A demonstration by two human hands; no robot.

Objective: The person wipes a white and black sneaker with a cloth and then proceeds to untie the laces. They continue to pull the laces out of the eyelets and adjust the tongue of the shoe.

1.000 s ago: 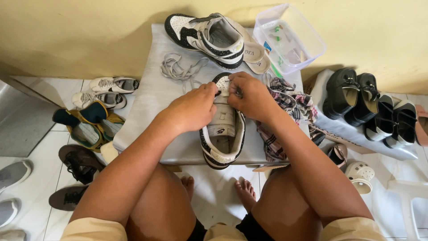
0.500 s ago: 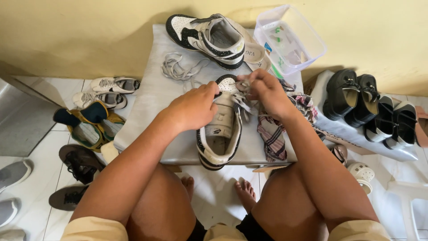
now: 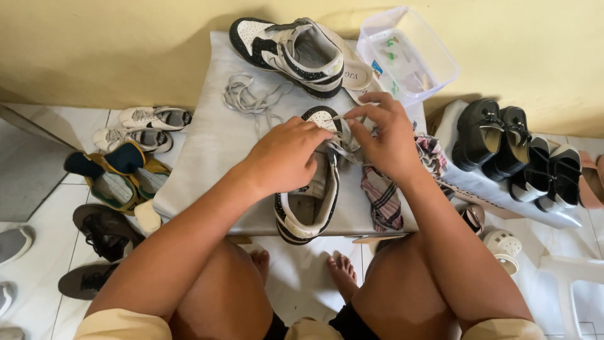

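Item: black-and-white sneaker (image 3: pixel 308 208), lying toe-away on the low grey-covered table (image 3: pixel 207 157), just in front of the seated person's knees. Its pale lace (image 3: pixel 340 148) is partly threaded near the toe; loose ends show between the hands. By the look of it the lower eyelets are served and the upper ones toward the ankle remain open, though the hands hide much of the row.

Left hand (image 3: pixel 286 157): resting on the sneaker's forepart, fingers curled down over it, steadying it; whether it pinches the lace cannot be told.

Right hand (image 3: pixel 384 135): closed in a narrow pinch on a lace end, held above the toe.

Adjacent on the table: second sneaker (image 3: pixel 292 53) of the same pattern at the far edge, apparently unlaced; a loose grey lace (image 3: pixel 248 97) coiled between the two shoes, apart from both; a checked cloth (image 3: pixel 384 198) just beside the worked sneaker on its right, partly under the right wrist.

Further out: clear plastic box (image 3: pixel 409 53) at the far right corner, small items inside, too small to tell. Black shoes (image 3: pixel 516 151) in a row on a surface to the right. Assorted footwear on the tiled floor (image 3: pixel 31 214) to the left, including white sneakers (image 3: pixel 145 126).

Obstructions: nothing lies between the hands and the sneaker; the cloth crowds its right side.
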